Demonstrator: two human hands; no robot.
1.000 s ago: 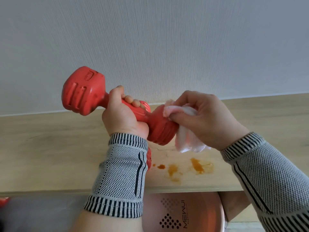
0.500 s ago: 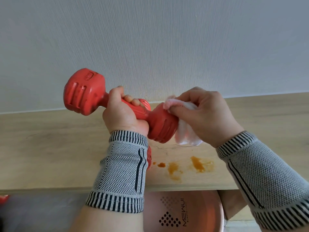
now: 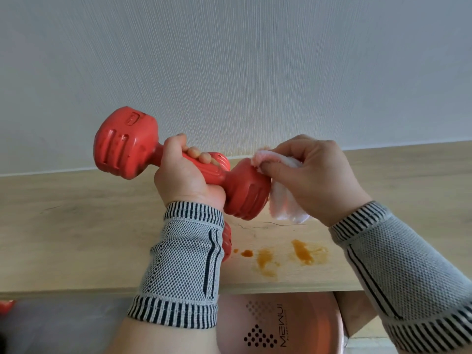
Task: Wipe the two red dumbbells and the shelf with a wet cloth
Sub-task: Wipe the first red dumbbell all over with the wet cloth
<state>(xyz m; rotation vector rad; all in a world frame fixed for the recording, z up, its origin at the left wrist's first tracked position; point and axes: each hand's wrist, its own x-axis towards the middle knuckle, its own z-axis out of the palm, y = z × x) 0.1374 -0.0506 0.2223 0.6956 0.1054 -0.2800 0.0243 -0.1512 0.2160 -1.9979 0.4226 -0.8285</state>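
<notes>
Two hands work on one red dumbbell held above a pale wooden shelf that runs along a white textured wall. The left hand has its fingers curled tight round the handle, thumb up on the far side, so the dumbbell sits tilted: its left head is raised toward the wall and its right head hangs lower, just above the shelf board. The right hand pinches a bunched white and pale pink cloth between thumb and fingers and presses it against the end face of the lower right head; a fold of the cloth hangs down below the hand. Both forearms wear grey knitted wrist sleeves with dark striped cuffs.

A second red dumbbell lies on the shelf, mostly hidden behind the left wrist, with only a strip of one ribbed head showing beside the sleeve. Just right of it, near the front edge of the shelf, are several orange-brown stains, one small dot and two larger smears. A thin dark crack line runs across the board under the held dumbbell. Below the shelf edge stands a pink basin with dark dotted print and lettering on it. At the far lower left a small red thing shows at the frame edge, too cut off to tell what it is.
</notes>
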